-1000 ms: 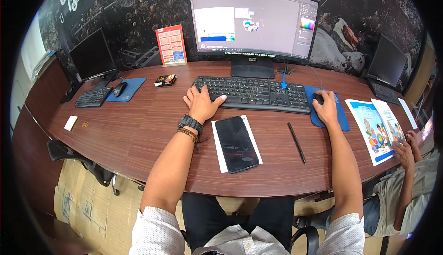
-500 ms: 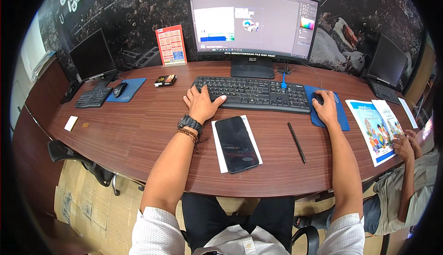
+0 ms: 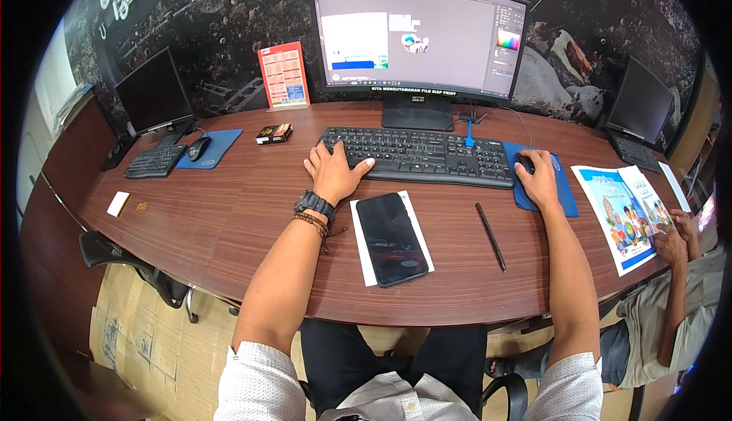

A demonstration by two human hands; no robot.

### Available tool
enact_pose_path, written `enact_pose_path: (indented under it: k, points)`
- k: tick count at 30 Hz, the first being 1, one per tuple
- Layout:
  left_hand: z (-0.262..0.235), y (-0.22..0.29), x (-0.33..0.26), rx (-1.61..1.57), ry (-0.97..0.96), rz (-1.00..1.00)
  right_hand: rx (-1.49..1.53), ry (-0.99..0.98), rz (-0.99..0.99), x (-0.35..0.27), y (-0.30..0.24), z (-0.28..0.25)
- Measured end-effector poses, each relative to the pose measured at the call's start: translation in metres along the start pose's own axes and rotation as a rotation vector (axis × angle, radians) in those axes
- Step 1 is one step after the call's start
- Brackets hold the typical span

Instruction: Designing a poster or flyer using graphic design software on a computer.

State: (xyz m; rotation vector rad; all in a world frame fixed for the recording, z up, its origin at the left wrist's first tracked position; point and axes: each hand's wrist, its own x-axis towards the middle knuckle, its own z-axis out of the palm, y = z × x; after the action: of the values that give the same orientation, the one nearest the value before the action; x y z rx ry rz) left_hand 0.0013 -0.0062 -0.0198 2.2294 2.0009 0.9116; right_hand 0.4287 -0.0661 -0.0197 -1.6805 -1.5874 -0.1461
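Observation:
My left hand [image 3: 333, 171] rests with spread fingers on the left end of a black keyboard [image 3: 415, 154]. My right hand [image 3: 540, 179] is closed over a dark computer mouse [image 3: 525, 163] on a blue mouse pad [image 3: 565, 192]. Beyond the keyboard stands a curved monitor [image 3: 450, 48], its screen showing an editing program with a white page and a small round picture. Between my forearms a black smartphone [image 3: 392, 240] lies on white paper [image 3: 364, 257]. A black pen [image 3: 490, 236] lies to the right of the phone.
At the right, a person's hands [image 3: 672, 246] touch a colourful printed booklet [image 3: 614, 215]. Another keyboard [image 3: 155, 161], mouse [image 3: 199, 148] and monitor [image 3: 155, 90] stand at the left. A small dark box [image 3: 274, 133] and a red calendar [image 3: 284, 76] are behind my left hand.
On the screen, the thin outline around the round picture has disappeared. The other person's hands have shifted slightly on the booklet. My own hands stay where they were.

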Motion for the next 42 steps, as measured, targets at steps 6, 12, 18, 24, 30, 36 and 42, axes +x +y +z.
enact_pose_path:
  k: [6, 12, 18, 24, 30, 36, 42]
  points:
    - [0.002, -0.001, 0.001, 0.022, 0.019, 0.008, -0.004, -0.013, 0.016, 0.001, -0.003, 0.0]
    - [0.002, 0.0, 0.001, 0.02, 0.014, 0.005, -0.003, -0.016, 0.024, 0.001, -0.003, -0.001]
    - [0.001, -0.002, 0.001, -0.004, -0.006, -0.009, -0.004, -0.003, 0.005, 0.001, -0.005, 0.0]
    - [0.0, 0.002, 0.001, 0.017, -0.012, -0.008, -0.01, 0.014, 0.007, 0.001, 0.002, 0.0]
    - [-0.001, 0.001, 0.0, 0.008, -0.012, -0.004, -0.011, 0.032, 0.021, 0.001, 0.0, 0.002]
    - [-0.001, 0.002, 0.0, 0.01, -0.007, -0.005, -0.037, 0.037, 0.044, 0.0, -0.004, -0.002]
    - [-0.001, 0.0, 0.0, 0.015, 0.004, -0.006, -0.039, 0.032, 0.075, -0.001, -0.007, -0.003]
